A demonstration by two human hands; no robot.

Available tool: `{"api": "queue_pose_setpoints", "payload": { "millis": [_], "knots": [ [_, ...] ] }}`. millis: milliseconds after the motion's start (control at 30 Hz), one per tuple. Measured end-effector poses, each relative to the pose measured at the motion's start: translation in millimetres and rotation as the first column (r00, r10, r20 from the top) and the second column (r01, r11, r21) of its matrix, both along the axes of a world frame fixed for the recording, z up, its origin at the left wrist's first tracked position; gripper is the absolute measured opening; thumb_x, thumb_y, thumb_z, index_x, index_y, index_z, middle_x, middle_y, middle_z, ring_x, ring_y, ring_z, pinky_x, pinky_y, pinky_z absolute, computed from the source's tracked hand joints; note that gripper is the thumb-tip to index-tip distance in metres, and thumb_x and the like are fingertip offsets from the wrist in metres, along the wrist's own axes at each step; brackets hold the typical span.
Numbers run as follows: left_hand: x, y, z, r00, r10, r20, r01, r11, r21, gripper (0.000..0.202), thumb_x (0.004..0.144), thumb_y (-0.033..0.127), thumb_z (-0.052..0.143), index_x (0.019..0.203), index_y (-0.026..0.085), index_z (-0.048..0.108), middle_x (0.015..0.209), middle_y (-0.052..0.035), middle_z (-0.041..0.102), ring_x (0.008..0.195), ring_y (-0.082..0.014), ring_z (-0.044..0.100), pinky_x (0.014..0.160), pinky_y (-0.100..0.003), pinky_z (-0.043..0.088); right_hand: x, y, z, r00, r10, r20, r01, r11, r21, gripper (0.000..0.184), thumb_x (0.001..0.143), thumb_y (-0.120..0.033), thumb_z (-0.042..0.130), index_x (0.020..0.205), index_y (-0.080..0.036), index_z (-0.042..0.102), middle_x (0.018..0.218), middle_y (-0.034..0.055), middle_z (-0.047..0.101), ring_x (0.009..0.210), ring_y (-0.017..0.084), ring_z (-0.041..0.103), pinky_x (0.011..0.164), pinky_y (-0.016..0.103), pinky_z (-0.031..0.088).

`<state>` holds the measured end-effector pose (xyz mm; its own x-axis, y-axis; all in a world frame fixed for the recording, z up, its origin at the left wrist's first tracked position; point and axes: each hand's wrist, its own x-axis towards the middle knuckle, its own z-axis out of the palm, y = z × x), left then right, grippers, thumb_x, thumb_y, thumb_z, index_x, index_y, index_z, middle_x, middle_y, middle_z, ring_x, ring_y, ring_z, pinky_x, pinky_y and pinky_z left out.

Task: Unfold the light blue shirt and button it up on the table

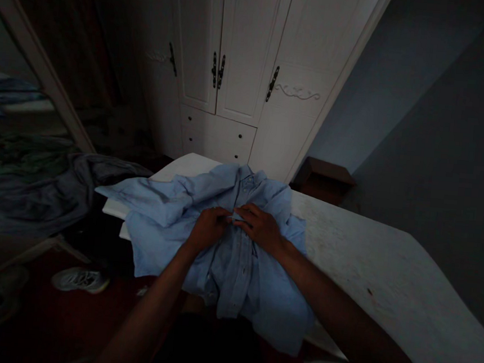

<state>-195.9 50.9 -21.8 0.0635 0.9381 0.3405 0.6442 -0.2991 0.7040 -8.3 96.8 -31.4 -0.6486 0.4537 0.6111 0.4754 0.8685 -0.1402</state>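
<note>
A light blue button-up shirt point(166, 220) lies spread face up on the corner of a white bed point(386, 273), its collar toward the wardrobe and its hem hanging over the near edge. My left hand point(209, 228) and my right hand point(259, 225) meet at the shirt's front placket, just below the collar. Both hands have their fingers curled and pinched on the fabric there. Whether a button sits between the fingertips is too dark to tell.
A white wardrobe point(244, 63) with dark handles and drawers stands behind the bed. A brown side table point(325, 177) sits at its right. Dark clothes point(42, 186) lie heaped at the left, by a leaning mirror frame. A white shoe point(81, 279) rests on the red floor.
</note>
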Motion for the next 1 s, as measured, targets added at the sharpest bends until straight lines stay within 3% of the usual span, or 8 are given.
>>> {"api": "queue_pose_setpoints", "payload": {
  "millis": [300,633,833,1000],
  "knots": [
    [1.9,-3.0,3.2,0.999,0.007,0.054,-0.004,0.999,-0.044,0.022,0.080,0.025,0.057,0.085,0.019,0.077,0.087,-0.0051,0.077,0.082,-0.0208,0.069,0.079,-0.030,0.050,-1.6,-4.1,7.3,0.994,-0.060,0.090,0.061,0.998,-0.016,0.021,0.097,-0.032,0.055,0.109,-0.023,0.069,0.103,0.0060,0.066,0.087,0.015,0.064,0.070,0.024,0.052],
    [4.0,-5.2,5.3,0.988,0.074,0.137,-0.072,0.997,-0.024,0.016,0.078,0.027,0.061,0.081,0.018,0.074,0.082,-0.0028,0.075,0.078,-0.0198,0.068,0.076,-0.031,0.051,-0.7,-3.5,8.0,0.999,-0.031,0.045,0.032,0.999,-0.022,0.019,0.097,-0.029,0.053,0.103,-0.022,0.070,0.096,0.0056,0.066,0.082,0.016,0.064,0.067,0.025,0.050],
    [3.6,-8.0,4.4,0.990,-0.022,0.136,0.011,0.996,0.084,0.020,0.081,0.023,0.062,0.097,0.019,0.073,0.097,-0.0049,0.075,0.092,-0.0204,0.068,0.088,-0.033,0.050,-0.5,-4.1,8.8,0.999,-0.042,0.027,0.043,0.999,-0.022,0.019,0.096,-0.028,0.053,0.105,-0.022,0.068,0.098,0.0059,0.066,0.084,0.016,0.063,0.069,0.025,0.052],
    [3.1,-9.6,2.1,0.997,-0.051,0.064,0.042,0.990,0.137,0.019,0.084,0.024,0.063,0.100,0.020,0.073,0.096,-0.0055,0.074,0.090,-0.0208,0.068,0.085,-0.033,0.050,1.1,-5.9,10.3,1.000,-0.022,0.008,0.022,1.000,-0.013,0.020,0.097,-0.028,0.050,0.104,-0.020,0.067,0.098,0.0067,0.066,0.084,0.016,0.063,0.068,0.026,0.051]
  ]
}}
